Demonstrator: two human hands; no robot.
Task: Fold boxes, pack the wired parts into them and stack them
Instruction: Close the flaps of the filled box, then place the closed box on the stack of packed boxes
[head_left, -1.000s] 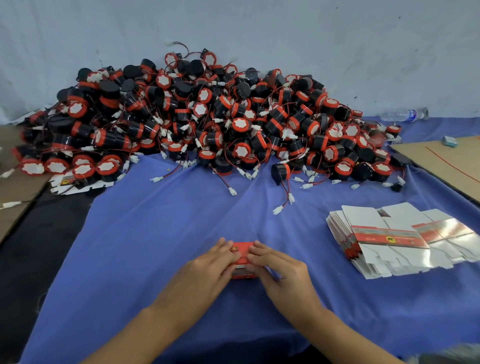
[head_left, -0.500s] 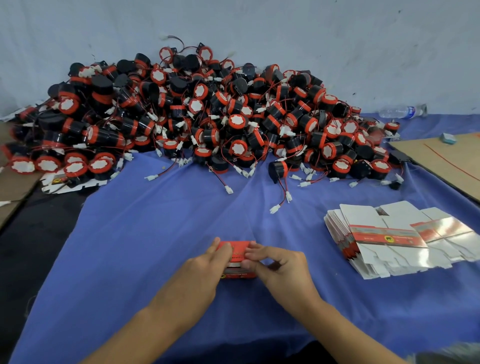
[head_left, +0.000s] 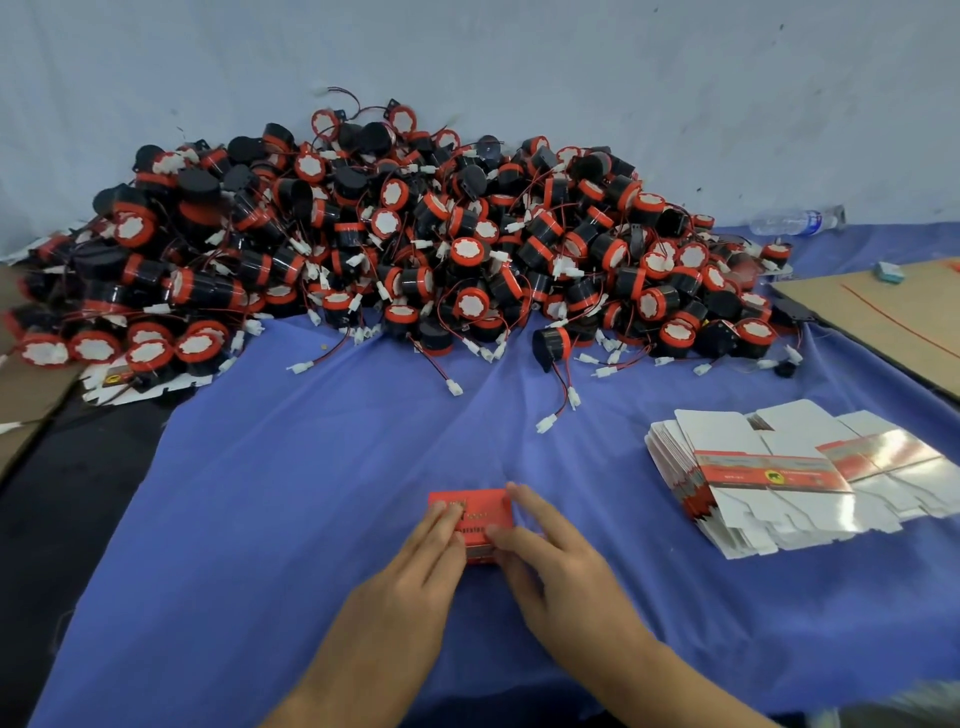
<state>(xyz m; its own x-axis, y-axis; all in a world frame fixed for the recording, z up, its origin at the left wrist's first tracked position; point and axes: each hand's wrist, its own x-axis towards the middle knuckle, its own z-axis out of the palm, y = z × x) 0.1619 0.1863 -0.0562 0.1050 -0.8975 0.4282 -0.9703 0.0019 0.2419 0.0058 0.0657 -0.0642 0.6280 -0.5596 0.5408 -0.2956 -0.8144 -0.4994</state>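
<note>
Red box (head_left: 470, 512), closed, contents hidden; my left grip (head_left: 415, 566) and right grip (head_left: 556, 561) press it, fingers straight.

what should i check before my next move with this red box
1. Box under control: ok. The left hand and right hand both rest on the red box, which sits on the blue cloth.
2. Flaps fully tucked: cannot tell; the hands cover the near side.
3. Wired part inside: cannot tell; the box hides its contents.
4. Next flat box ready: ok. The stack of flat boxes lies to the right.
5. Parts available: ok. The pile of wired parts lies beyond the box.
</note>
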